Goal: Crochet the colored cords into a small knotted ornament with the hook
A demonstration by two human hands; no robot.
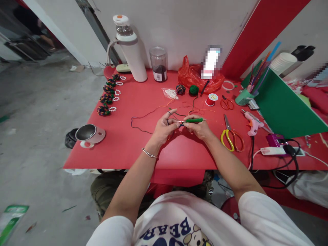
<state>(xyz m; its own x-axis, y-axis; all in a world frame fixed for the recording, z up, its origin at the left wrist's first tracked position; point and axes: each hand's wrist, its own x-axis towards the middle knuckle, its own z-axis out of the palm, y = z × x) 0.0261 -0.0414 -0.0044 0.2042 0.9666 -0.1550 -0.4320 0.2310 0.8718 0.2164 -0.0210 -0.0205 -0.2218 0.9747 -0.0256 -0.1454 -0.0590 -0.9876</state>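
Observation:
In my right hand [198, 128] is a crochet hook with a green handle [194, 120], its metal tip pointing left. My left hand [164, 127] pinches a small dark piece of yarn work [181, 124] at the hook's tip, and a strand runs over its raised finger. Both hands meet above the table's middle. A multicoloured yarn strand [132, 121] loops out on the table to the left. Behind the hands lie a dark multicoloured yarn ball [180, 89] and a green yarn ball [193, 90].
Several yarn pieces with bead loops [104, 110] line the left edge, near a mug [93, 135]. A white flask [133, 58] and a jar [159, 65] stand behind. To the right lie yellow-handled scissors [227, 136], a red thread spool [211, 99] and a pink glue gun [252, 123].

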